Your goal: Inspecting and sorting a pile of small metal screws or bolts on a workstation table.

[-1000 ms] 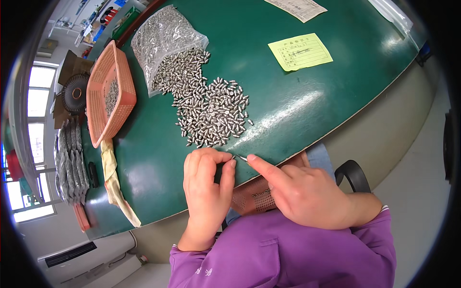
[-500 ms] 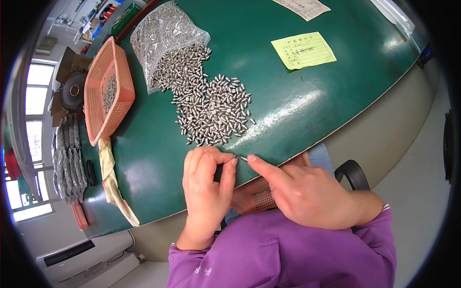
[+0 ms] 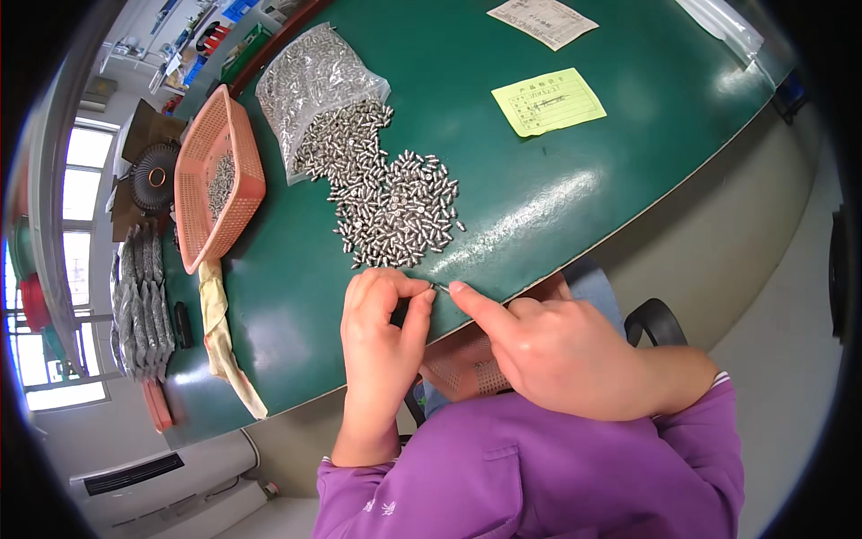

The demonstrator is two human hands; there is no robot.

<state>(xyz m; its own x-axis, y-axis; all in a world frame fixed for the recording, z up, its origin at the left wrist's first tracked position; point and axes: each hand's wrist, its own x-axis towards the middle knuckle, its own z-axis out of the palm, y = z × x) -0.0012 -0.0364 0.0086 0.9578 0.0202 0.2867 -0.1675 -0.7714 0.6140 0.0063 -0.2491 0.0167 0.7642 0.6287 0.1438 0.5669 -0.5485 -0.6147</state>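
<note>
My left hand (image 3: 377,314) pinches a small metal part (image 3: 432,287) between thumb and forefinger at the near side of the pile. From the right, my right hand (image 3: 557,346) stretches its forefinger along a thin metal rod-like tool (image 3: 443,288), whose tip meets the pinched part. Its other fingers are curled under, so most of the tool is hidden. Just beyond both hands lies a heap of small silvery pointed metal parts (image 3: 395,211), spilling from a clear plastic bag (image 3: 314,72).
A pink plastic basket (image 3: 250,184) with more metal parts stands at the left, by a cream cloth (image 3: 215,314) and several filled bags (image 3: 139,310). A yellow-green card (image 3: 549,101) and a paper slip (image 3: 543,20) lie farther off. Another pink basket (image 3: 458,368) sits below the table edge.
The table and its things have shifted slightly in view. Both hands keep the same hold on the small part and the tool, now slightly farther left.
</note>
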